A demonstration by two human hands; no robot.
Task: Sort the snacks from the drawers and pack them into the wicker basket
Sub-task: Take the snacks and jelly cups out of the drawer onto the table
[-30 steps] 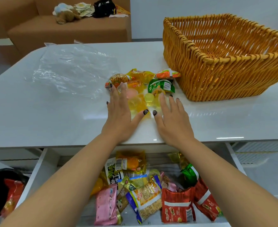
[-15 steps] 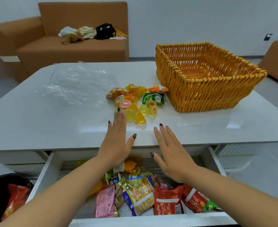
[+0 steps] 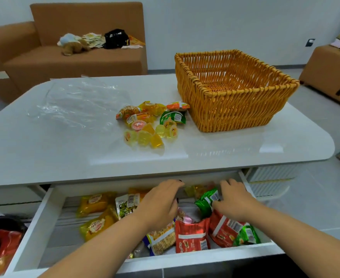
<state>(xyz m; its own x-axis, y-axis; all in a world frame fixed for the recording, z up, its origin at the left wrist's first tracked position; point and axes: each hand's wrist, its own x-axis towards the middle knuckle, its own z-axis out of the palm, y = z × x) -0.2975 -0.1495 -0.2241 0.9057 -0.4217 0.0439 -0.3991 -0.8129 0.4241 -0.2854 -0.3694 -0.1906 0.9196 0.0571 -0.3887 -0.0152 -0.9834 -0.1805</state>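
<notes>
Both hands are down in the open drawer [image 3: 45, 223] under the white desk [image 3: 45, 153], palms down over the packets. The left hand [image 3: 159, 203] has its fingers curled into the heap, but whether its grip has hold of anything cannot be told. The right hand [image 3: 235, 199] touches a green packet [image 3: 206, 201] with bent fingers; whether it pinches it is unclear. Red packets [image 3: 192, 235], a cracker pack [image 3: 162, 239] and orange-yellow packets [image 3: 94, 203] lie in the drawer. On the desk, a pile of jelly cups and small snacks [image 3: 151, 125] lies just beside the wicker basket [image 3: 235, 109], and a clear plastic bag [image 3: 79, 103] is spread to the left of them.
</notes>
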